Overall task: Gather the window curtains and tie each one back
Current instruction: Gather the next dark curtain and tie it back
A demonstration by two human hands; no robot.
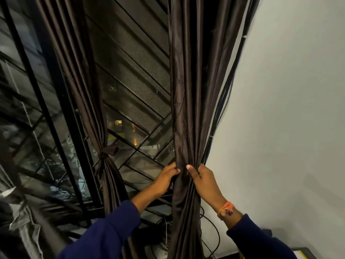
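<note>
**Second curtain bunched, tie still to come**

The left hand (166,178) curls around the near edge of the right curtain (188,101), thumb pressed into the folds, while the right hand (202,179) clasps the same bundle from the wall side, fingers wrapped over the cloth. Between them the dark brown fabric is squeezed into a narrow waist, flaring out again above and below. An orange thread band (226,208) sits on the right wrist, just above a navy sleeve (261,242).

Further out, the left curtain (82,86) hangs already cinched by a knotted tie-back (108,151) against the black window grille (138,101). Cables (222,113) run down beside the white wall (289,109).

So the gathering of the second curtain looks to be the step in hand (the first seems finished). No tie-back for this one is visible; the next move likely calls for one hand to keep the bundle pinched while the other finds a band and wraps it round the waist.
</note>
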